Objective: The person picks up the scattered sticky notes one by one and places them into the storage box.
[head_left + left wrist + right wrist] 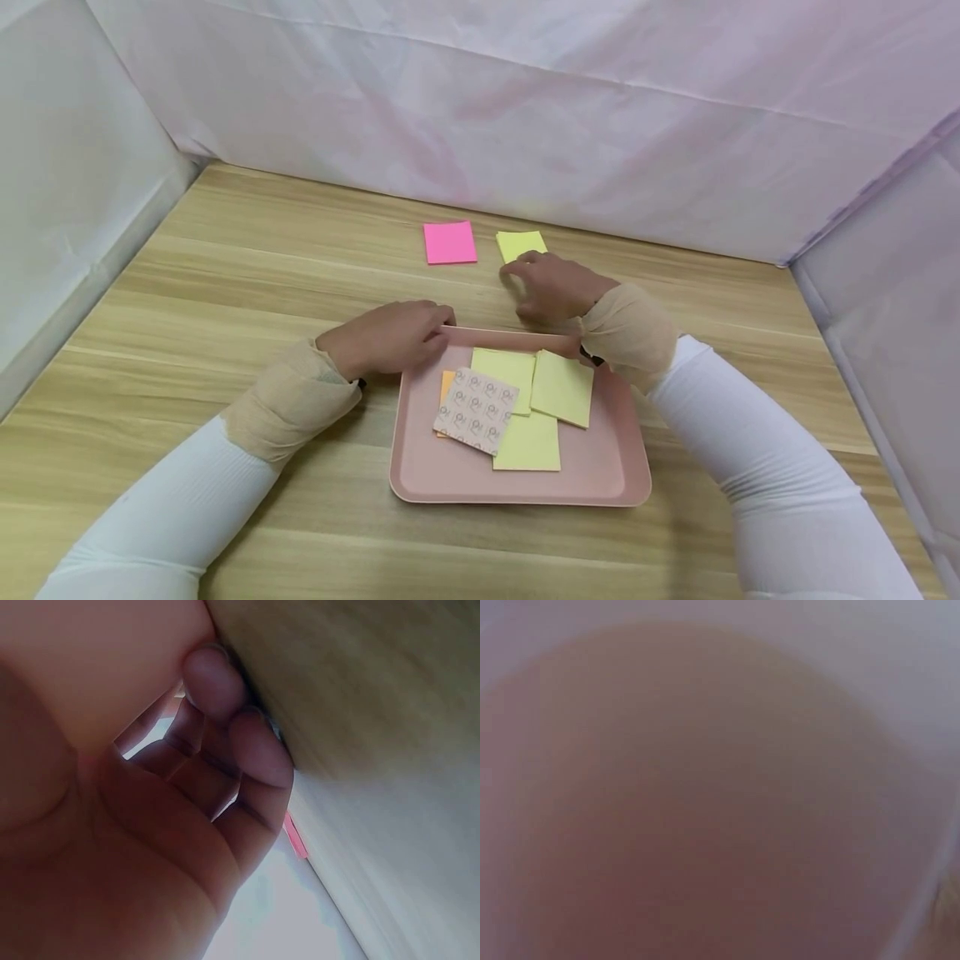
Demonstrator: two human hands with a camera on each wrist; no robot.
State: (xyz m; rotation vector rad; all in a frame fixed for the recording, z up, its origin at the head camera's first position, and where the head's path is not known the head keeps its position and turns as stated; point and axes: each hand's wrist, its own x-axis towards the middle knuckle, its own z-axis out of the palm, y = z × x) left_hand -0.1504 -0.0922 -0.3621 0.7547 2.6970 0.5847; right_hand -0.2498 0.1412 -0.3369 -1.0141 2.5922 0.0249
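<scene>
My left hand (390, 337) holds the far left corner of a pink tray (420, 479). In the left wrist view its curled fingers (259, 746) lie against the tray wall, close to the tabletop. My right hand (558, 287) reaches over the tray's far rim, fingertips at the near edge of a bright yellow sticky note pad (521, 242). Its thumb is apart from the index finger. The right wrist view is a dark blur. Left of that pad lies a hot pink sticky note pad (450, 242).
Inside the tray lie several pale yellow sticky note pads (562, 390), a printed beige square (476, 411) and an orange piece (447, 382) partly beneath it. The wooden table (247, 275) is bordered by a white back sheet (450, 108) and side panels.
</scene>
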